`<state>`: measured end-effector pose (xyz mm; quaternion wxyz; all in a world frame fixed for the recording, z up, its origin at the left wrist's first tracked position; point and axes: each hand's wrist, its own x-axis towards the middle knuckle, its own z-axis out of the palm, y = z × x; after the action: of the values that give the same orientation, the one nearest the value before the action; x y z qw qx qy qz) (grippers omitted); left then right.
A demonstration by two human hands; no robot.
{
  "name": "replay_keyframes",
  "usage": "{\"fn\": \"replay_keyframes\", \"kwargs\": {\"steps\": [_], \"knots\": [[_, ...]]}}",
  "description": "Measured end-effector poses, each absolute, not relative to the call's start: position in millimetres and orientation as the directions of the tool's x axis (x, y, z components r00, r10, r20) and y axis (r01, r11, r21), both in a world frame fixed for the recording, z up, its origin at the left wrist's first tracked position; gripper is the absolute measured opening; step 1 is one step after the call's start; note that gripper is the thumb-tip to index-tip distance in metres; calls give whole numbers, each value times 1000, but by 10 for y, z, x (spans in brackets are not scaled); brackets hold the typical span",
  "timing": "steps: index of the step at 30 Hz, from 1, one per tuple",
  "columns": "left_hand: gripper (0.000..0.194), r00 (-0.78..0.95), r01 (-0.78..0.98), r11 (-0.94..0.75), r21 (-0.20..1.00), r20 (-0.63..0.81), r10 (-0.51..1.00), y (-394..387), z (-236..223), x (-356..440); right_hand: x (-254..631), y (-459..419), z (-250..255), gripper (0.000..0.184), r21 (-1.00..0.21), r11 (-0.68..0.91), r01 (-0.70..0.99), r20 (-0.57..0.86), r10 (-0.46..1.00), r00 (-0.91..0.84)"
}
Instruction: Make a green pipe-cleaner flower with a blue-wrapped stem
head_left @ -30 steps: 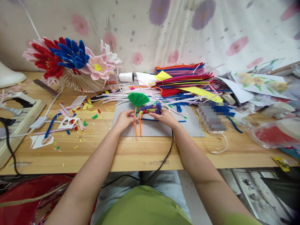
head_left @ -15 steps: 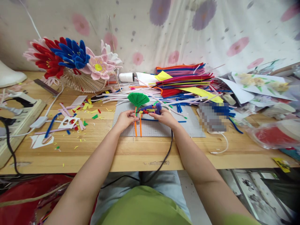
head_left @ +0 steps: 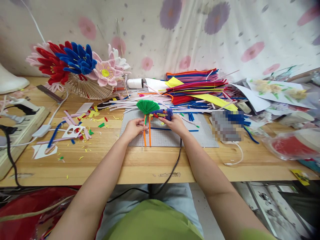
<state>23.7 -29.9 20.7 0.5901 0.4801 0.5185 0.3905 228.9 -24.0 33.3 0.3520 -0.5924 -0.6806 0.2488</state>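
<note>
A green fan-shaped leaf of pipe cleaners [head_left: 148, 106] stands upright above the grey mat [head_left: 205, 133]. My left hand [head_left: 135, 128] pinches its thin stem, where orange pipe cleaners [head_left: 150, 135] hang down. A thin wire also hangs below those fingers. My right hand [head_left: 174, 124] is closed around a purple hot glue gun [head_left: 169, 114]. The gun's nozzle points left, close to the stem just under the leaf; I cannot tell whether they touch. On the mat, behind my right fingers, lies a blue pipe cleaner [head_left: 185, 129].
Bundles of coloured pipe cleaners [head_left: 197, 85] lie at the back. A folding fan [head_left: 90, 88] with fuzzy flowers [head_left: 80, 58] stands back left, near a power strip [head_left: 27, 130]. Scraps [head_left: 72, 130] litter the left side. The gun's black cord [head_left: 176, 163] drops over the table edge.
The glue gun has turned slightly and its nozzle has come a little nearer the stem under the leaf. My left hand has stayed nearly still on the stem.
</note>
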Motion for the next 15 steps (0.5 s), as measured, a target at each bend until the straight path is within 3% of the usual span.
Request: {"fn": "replay_keyframes", "kwargs": {"steps": [9,15], "knots": [[49,157,35,244,969,-247,956,-300,214,239,2316,-282,331,41,-774,147,616,124,989,-81],[51,154,30,240,970,-242,958,-305,229,234,2359,-377,469,40,-806,79,586,9,993,-121]]}}
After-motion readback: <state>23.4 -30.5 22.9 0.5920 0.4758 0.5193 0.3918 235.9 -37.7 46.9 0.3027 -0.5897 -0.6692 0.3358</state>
